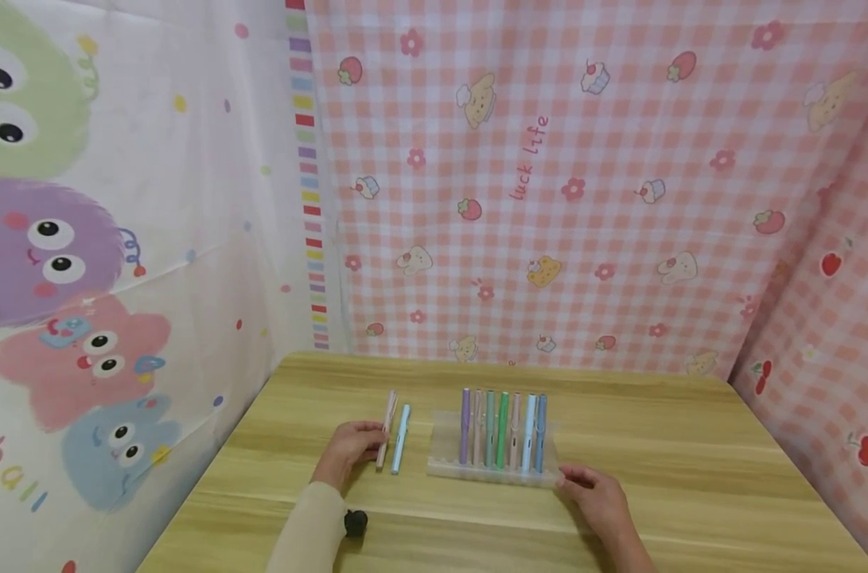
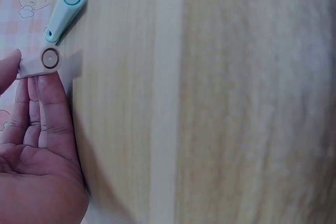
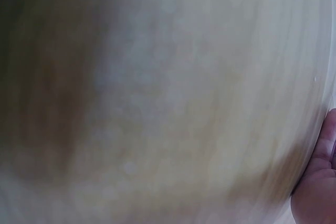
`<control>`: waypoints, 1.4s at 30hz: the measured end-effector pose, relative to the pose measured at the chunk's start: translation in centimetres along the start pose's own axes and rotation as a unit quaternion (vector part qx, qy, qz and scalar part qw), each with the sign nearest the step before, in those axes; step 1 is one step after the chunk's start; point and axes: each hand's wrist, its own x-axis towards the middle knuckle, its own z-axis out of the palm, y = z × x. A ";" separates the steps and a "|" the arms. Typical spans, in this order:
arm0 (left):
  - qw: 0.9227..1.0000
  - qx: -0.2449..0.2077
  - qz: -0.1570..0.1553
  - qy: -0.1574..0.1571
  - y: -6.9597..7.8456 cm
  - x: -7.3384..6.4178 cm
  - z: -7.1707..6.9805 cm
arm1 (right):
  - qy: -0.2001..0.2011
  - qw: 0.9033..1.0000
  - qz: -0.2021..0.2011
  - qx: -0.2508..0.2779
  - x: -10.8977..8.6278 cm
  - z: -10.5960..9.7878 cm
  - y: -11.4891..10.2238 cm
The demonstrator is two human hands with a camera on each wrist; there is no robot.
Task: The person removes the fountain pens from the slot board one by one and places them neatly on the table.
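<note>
A pale pink pen (image 1: 387, 434) is pinched between the thumb and fingertips of my left hand (image 1: 351, 447); its round end (image 2: 50, 57) faces the left wrist camera. Just right of it a light blue pen (image 1: 401, 439) lies on the table, apart from the hand. Several capped pens in purple, pink, green and blue lean side by side in a clear plastic pen rack (image 1: 444, 469). My right hand (image 1: 597, 495) grips the front right corner of this rack with thumb and fingertips. The right wrist view catches only a part of the right hand (image 3: 317, 182).
The wooden table (image 1: 476, 525) carries everything. A pink checked cloth (image 1: 584, 239) hangs behind it, and a white cartoon cloth (image 1: 212, 318) closes the left side. A small black object (image 1: 356, 523) sits by the left sleeve (image 1: 310, 525).
</note>
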 end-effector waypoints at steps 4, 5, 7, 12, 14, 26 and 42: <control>1.000 -0.002 0.007 -0.001 0.0 0.1 0.1 | -0.001 1.000 0.003 0.000 0.1 0.0 0.0; 1.000 -0.003 0.008 -0.001 -0.1 0.1 0.1 | -0.002 1.000 0.003 -0.001 0.1 0.0 0.0; 1.000 -0.002 0.012 -0.001 0.0 0.1 0.1 | -0.002 1.000 0.004 -0.002 0.2 0.0 0.0; 1.000 0.002 0.013 0.003 0.1 0.0 0.3 | -0.002 1.000 0.003 -0.001 0.1 -0.1 0.0; 1.000 0.006 0.010 0.007 0.1 -0.1 0.4 | -0.003 1.000 0.001 0.001 0.1 0.0 0.1; 1.000 0.024 0.006 0.007 0.6 -0.5 0.5 | -0.001 1.000 -0.004 0.003 0.1 0.1 0.4; 0.996 0.083 0.018 0.013 0.8 -0.4 0.9 | -0.003 1.000 0.006 -0.008 0.0 -0.1 0.1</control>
